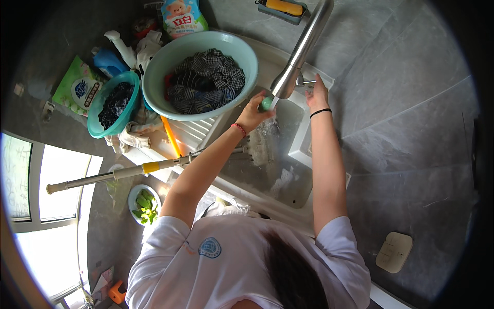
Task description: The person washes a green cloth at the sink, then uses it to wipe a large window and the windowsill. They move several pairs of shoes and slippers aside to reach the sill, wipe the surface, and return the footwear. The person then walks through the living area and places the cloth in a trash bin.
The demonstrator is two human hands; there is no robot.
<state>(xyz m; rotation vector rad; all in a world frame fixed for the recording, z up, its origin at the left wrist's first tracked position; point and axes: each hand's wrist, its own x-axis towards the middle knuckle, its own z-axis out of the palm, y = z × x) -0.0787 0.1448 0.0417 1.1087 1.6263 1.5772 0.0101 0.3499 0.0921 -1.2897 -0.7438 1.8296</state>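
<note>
My left hand (253, 115) grips a small green object (266, 103), whose kind I cannot tell, under the spout of a metal faucet (287, 79). Water (274, 103) runs from the spout beside it. At the faucet's lever (307, 82) is my right hand (318, 94), its fingers raised near the lever; whether they touch it is not certain. Below lies the basin of a laundry sink (285, 195), wet, with a mop's head (262, 145) in it. The mop's pole (131, 172) extends left beneath my left forearm.
A large pale-green basin (154, 104) of dark checked clothes stands on the washboard (197, 133), beside a smaller teal basin (96, 131). Detergent bags (79, 87) and a blue bottle (109, 61) crowd the back left. A bowl (133, 202) holds green leaves. A soap dish (283, 14) hangs behind.
</note>
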